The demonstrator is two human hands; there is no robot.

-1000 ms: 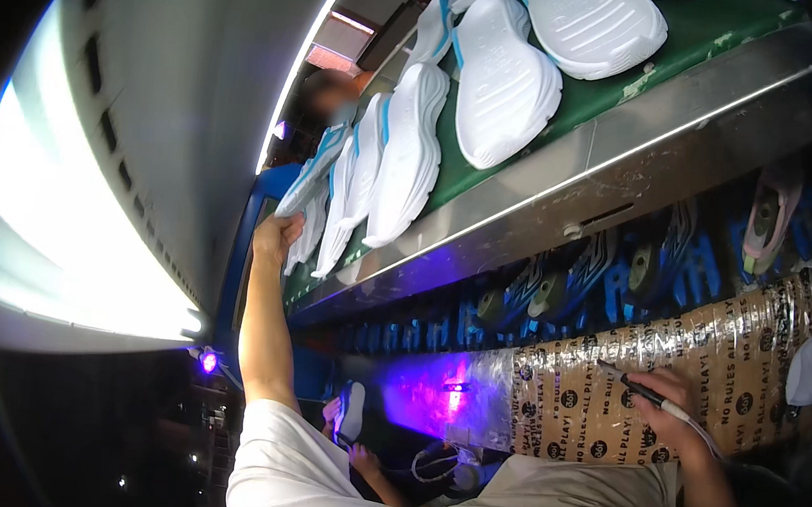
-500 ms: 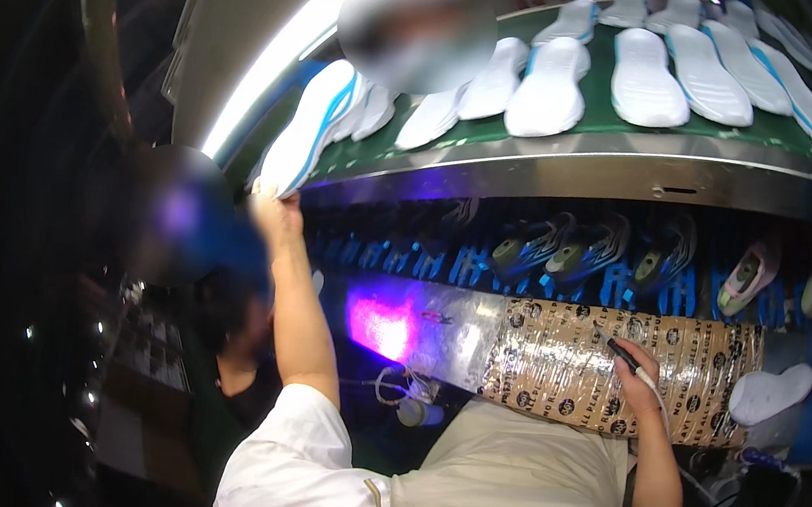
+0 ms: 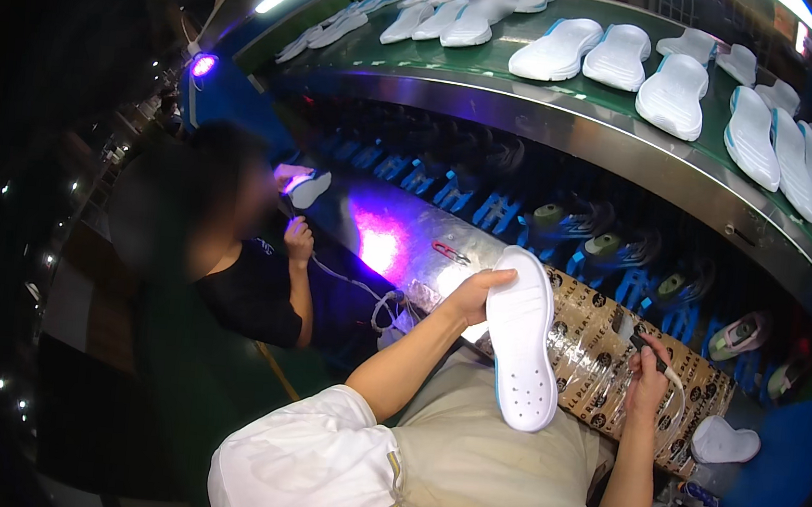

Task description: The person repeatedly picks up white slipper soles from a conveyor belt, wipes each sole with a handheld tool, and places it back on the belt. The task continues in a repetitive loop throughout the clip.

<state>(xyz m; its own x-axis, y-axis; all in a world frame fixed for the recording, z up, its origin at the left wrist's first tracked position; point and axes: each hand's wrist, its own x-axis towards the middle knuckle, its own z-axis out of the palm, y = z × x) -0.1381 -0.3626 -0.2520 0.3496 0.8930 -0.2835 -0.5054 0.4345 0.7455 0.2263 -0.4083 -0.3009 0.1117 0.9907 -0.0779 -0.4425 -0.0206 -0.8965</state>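
My left hand [image 3: 476, 296] grips a white shoe sole [image 3: 520, 346] by its upper edge, thumb on its face and fingers behind. The sole stands tilted in front of my apron, with small holes at its lower end and a blue line along its side. Over the cardboard-covered bench, my right hand [image 3: 647, 383] is closed round a slim black pen-like tool [image 3: 646, 345]. A white cord [image 3: 673, 377] trails from it down past my wrist. The tool points up and left, apart from the sole; its pale tip is blurred.
A conveyor [image 3: 498, 90] carries several white soles beyond the bench. Below it, shoe uppers [image 3: 739, 337] sit among blue racks. Another sole [image 3: 726, 442] lies at the bench's right end. Red-handled snips [image 3: 450, 252] rest on the bench. On the left, a co-worker [image 3: 259, 279] handles a sole.
My left hand has brought the sole from the conveyor's edge down in front of me. My right hand still holds the tool over the bench. The view has turned.
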